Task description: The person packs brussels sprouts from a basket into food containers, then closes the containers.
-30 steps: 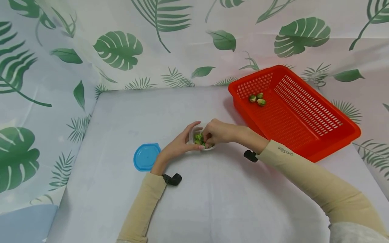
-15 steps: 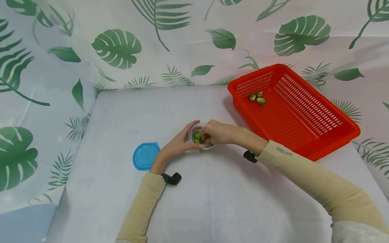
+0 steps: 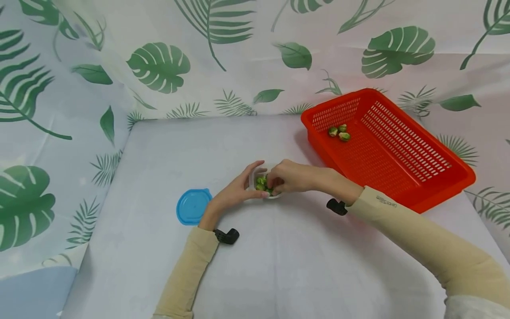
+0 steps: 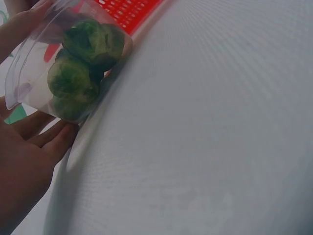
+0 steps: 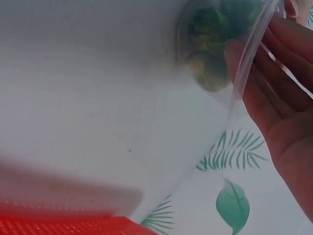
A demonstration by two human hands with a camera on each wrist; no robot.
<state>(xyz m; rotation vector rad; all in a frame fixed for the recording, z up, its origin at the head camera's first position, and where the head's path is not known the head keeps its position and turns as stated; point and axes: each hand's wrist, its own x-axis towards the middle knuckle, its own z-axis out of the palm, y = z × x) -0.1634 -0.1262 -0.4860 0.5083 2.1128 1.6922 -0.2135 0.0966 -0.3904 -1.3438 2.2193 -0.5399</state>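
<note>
The left hand (image 3: 235, 191) (image 4: 24, 166) grips a small clear container (image 3: 251, 178) (image 4: 30, 73), thumb on the near side and fingers round the far side. Several green Brussels sprouts (image 3: 261, 181) (image 4: 90, 41) (image 5: 210, 24) lie inside it, visible through the wall in the left wrist view. The right hand (image 3: 294, 175) (image 5: 288, 112) reaches over the container's right side with bent fingers. In the right wrist view one fingertip touches a sprout inside; whether it is pinched cannot be seen.
A red perforated basket (image 3: 370, 155) (image 4: 129, 12) (image 5: 63, 226) stands at the right with three sprouts (image 3: 344, 136) in its far left corner. A blue lid (image 3: 194, 207) lies left of the left hand. Leaf-patterned cloth (image 3: 159, 66) hangs behind the table.
The right hand and forearm have shifted slightly right, the fingers still at the container. The left hand keeps its grip. The whole head view has moved down a little.
</note>
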